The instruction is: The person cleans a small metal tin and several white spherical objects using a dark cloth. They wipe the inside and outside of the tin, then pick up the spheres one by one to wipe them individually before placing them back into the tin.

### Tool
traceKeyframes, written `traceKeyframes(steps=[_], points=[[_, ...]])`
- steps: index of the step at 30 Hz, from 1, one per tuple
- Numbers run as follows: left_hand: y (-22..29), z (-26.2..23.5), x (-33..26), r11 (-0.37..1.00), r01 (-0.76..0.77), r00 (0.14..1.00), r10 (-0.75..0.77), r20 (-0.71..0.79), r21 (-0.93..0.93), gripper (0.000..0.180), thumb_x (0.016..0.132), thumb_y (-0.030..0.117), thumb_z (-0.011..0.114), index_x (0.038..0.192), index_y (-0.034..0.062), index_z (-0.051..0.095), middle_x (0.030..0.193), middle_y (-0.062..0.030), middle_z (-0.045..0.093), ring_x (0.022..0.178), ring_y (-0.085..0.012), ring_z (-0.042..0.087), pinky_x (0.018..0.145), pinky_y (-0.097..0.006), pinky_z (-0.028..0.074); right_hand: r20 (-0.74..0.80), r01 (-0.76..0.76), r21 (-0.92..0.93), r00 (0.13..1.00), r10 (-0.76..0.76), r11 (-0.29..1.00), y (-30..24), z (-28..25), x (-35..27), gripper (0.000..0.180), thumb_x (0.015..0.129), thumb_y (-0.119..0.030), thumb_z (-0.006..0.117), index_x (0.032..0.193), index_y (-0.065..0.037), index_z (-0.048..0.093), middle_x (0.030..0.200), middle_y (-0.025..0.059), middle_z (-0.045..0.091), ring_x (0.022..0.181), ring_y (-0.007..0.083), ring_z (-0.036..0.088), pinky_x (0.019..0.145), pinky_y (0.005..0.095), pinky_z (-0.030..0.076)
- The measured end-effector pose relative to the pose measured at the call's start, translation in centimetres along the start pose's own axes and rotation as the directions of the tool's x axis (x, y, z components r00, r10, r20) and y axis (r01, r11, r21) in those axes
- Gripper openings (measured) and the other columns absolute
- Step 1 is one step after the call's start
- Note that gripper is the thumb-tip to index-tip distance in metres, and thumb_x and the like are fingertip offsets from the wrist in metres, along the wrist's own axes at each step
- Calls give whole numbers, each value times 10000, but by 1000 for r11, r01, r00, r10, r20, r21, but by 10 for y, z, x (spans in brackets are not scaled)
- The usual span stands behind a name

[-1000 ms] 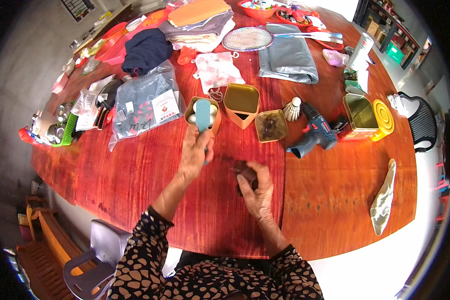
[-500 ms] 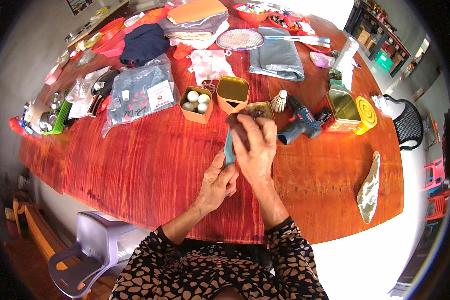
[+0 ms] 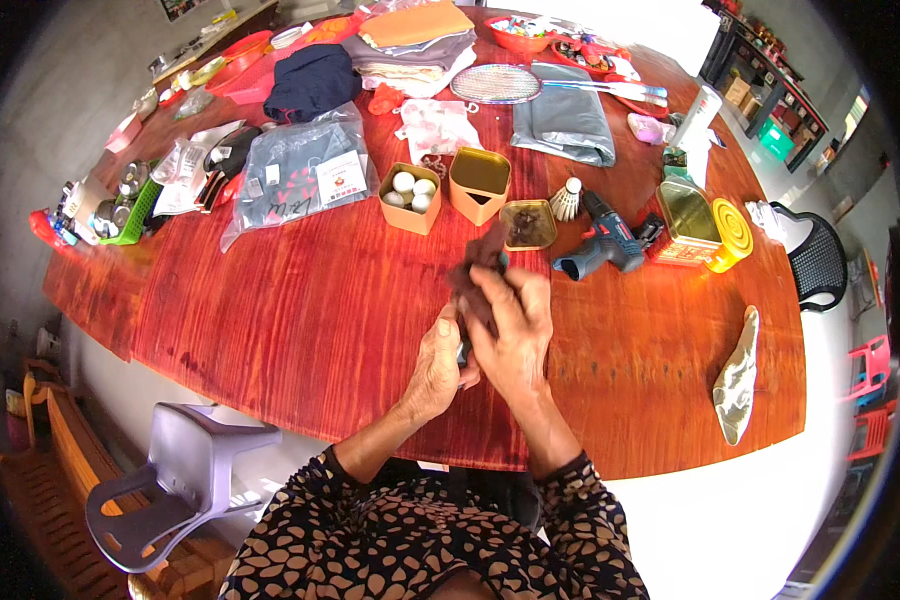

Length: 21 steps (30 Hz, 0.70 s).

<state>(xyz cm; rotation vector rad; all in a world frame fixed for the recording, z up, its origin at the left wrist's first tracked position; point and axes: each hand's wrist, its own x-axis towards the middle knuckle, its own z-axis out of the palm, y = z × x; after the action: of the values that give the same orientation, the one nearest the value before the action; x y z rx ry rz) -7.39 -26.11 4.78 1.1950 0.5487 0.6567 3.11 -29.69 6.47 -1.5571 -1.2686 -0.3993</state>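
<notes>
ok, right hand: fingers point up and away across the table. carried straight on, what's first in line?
The right hand points away, over the dark cloth it holds. Straight on, the small open tin of dark bits looks first in line, with the cordless drill just right of that path. Depth is unclear.

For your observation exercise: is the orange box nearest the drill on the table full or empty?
Empty. The orange box stands upright with its top open, and only its bare yellow inside shows; the box beside it holds white balls.
</notes>
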Motion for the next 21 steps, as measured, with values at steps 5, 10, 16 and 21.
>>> traceKeyframes(steps=[5, 10, 16, 21], points=[[6, 1, -6, 998, 29, 999, -27, 28, -47, 841, 903, 707, 181, 1338, 6, 343, 622, 4, 429, 385, -65, 289, 374, -230, 303, -23, -60, -75, 998, 59, 995, -5, 1, 18, 378, 743, -48, 695, 1113, -58, 618, 1199, 103, 510, 966, 292, 526, 808, 375, 477], [-18, 2, 10, 994, -93, 988, 85, -127, -56, 716, 959, 613, 205, 1333, 39, 410, 1029, -81, 581, 850, -152, 588, 763, -307, 508, 110, -13, -283, 993, 46, 959, -22, -3, -16, 424, 752, -82, 672, 1159, -23, 568, 1163, 114, 531, 964, 339, 514, 787, 422, 476], [-22, 8, 6, 832, 76, 997, -73, 28, -549, 538, 982, 496, 354, 1285, 68, 475, 1211, -57, 561, 1066, -171, 544, 970, -341, 431, 264, 135, -405, 964, -26, 904, -31, -23, -43, 369, 713, -109, 651, 1044, 42, 592, 1085, 113, 529, 817, 264, 568, 566, 339, 527], [-27, 7, 1, 771, 125, 992, -109, 64, -625, 318, 950, 302, 540, 1197, 103, 504, 991, -29, 607, 878, -126, 581, 792, -283, 502, 326, -12, -161, 943, 65, 987, -45, -48, -60, 326, 733, -41, 683, 1045, 29, 617, 1088, 110, 525, 905, 302, 583, 689, 371, 517]])
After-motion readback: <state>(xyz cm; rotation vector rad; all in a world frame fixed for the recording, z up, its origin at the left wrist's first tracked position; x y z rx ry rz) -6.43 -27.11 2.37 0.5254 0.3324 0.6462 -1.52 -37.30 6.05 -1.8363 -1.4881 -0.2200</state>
